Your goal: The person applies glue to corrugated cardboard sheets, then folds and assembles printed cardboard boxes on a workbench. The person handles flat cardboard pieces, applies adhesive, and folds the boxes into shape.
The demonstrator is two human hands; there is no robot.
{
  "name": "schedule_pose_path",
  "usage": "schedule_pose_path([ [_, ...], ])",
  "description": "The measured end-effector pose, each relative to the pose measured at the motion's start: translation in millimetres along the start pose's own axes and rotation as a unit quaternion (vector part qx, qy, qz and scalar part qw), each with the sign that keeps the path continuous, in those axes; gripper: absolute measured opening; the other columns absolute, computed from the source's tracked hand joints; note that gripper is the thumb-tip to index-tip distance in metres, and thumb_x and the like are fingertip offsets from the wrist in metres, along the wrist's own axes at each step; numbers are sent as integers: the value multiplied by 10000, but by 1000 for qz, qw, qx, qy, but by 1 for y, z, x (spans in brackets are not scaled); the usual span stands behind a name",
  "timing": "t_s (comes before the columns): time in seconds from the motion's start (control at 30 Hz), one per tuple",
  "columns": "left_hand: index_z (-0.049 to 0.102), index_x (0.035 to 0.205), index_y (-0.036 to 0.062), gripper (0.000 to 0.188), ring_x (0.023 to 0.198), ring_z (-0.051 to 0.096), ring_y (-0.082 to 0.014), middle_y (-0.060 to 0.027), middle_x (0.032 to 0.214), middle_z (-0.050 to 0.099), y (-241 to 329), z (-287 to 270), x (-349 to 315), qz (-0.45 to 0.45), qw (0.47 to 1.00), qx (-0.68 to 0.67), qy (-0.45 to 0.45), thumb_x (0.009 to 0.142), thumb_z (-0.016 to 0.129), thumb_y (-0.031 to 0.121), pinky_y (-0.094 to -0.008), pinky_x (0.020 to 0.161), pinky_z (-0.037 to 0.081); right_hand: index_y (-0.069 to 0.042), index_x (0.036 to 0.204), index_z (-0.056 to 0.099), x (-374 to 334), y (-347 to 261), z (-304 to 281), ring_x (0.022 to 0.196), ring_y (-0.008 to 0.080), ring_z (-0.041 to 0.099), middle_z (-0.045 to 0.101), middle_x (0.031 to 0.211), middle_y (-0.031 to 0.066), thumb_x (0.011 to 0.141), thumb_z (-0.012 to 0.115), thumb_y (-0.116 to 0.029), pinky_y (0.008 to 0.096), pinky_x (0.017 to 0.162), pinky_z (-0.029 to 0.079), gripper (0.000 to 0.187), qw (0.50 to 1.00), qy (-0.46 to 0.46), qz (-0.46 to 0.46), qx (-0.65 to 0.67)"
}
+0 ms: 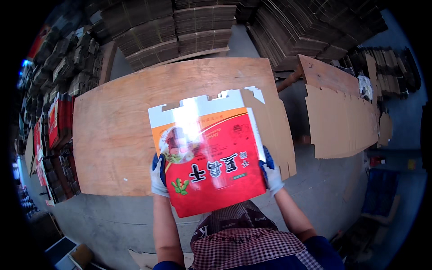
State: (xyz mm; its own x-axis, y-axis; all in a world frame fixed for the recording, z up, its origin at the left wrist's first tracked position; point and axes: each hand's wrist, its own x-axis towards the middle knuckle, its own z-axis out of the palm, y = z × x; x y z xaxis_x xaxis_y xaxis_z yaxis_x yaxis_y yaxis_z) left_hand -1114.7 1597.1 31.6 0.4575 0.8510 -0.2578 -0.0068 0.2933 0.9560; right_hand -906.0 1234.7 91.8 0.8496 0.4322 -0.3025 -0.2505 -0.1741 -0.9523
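A flat, glossy printed carton sheet (216,153), red with an orange and white band at its far end, is held level in front of my body. My left hand (159,176), in a white and blue work glove, grips its left edge. On the opposite edge my right hand (270,171), gloved the same way, is closed round the side. Most of the fingers are hidden under the sheet. Plain brown cardboard (273,128) shows beyond the sheet's right side, lying on the wooden table (117,135).
Tall bundles of flat cardboard (148,27) stand behind the table, with more bundles (310,27) at the far right. Stacked cartons (60,117) line the left side. A second board (324,74) at the right carries a brown cardboard sheet (339,121).
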Motion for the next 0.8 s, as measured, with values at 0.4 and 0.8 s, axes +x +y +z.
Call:
schedule_pose_path([
  [0.4,523,1435,198,656,1519,62,-407,-108,1644,197,27,220,-42,297,701,616,-205,887,604,549,-671,1174,-10,-67,1306,613,8,-52,-2,1102,337,636,654,1231,189,853,692,-130,403,951,495,464,922,86,-54,-373],
  [0.8,564,1406,239,620,1520,66,-402,-90,1643,214,27,222,-40,238,691,641,-236,880,599,567,-670,1179,-32,20,1228,647,95,-127,-49,957,174,674,704,1078,100,1005,570,-159,297,893,525,296,994,-60,79,42],
])
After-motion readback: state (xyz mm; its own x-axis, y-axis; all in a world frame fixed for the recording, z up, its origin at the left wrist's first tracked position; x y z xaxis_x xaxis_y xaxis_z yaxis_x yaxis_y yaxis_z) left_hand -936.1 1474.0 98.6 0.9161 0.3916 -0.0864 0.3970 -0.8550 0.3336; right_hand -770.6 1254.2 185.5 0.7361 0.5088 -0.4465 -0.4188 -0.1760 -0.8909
